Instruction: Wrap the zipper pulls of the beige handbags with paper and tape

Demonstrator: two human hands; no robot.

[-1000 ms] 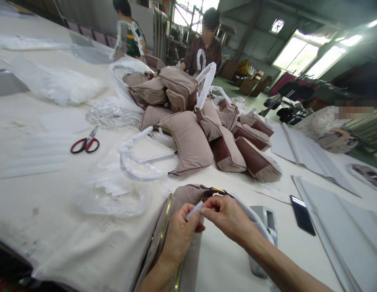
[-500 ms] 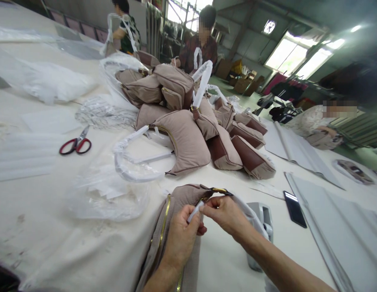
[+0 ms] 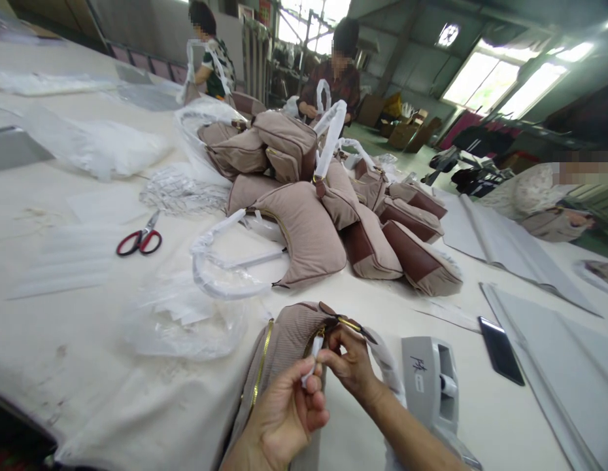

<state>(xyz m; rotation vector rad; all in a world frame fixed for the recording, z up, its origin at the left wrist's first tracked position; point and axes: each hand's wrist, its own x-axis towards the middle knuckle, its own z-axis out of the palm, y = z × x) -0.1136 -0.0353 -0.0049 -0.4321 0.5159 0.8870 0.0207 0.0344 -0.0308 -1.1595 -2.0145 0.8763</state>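
A taupe ribbed handbag (image 3: 291, 325) with gold zippers lies in front of me, its strap wrapped in white film. From one zipper hangs a zipper pull (image 3: 316, 347) covered in white wrapping. My left hand (image 3: 287, 409) pinches the lower end of this pull between thumb and forefinger, its other fingers curled loosely. Closed beside it, my right hand (image 3: 354, 363) has thumb and forefinger at the wrapped pull, just under the gold hardware. Part of the right fingers is hidden against the bag.
A grey tape dispenser (image 3: 422, 373) stands right of the bag, with a phone (image 3: 500, 350) farther right. Red-handled scissors (image 3: 139, 242) and clear plastic (image 3: 186, 327) lie left. Finished-looking handbags (image 3: 311, 229) are piled ahead. Several people work around the table.
My left hand has turned, showing more of its palm, and the wrapped pull now hangs more upright. My right fingers have bent closer in. The view has swung slightly left.
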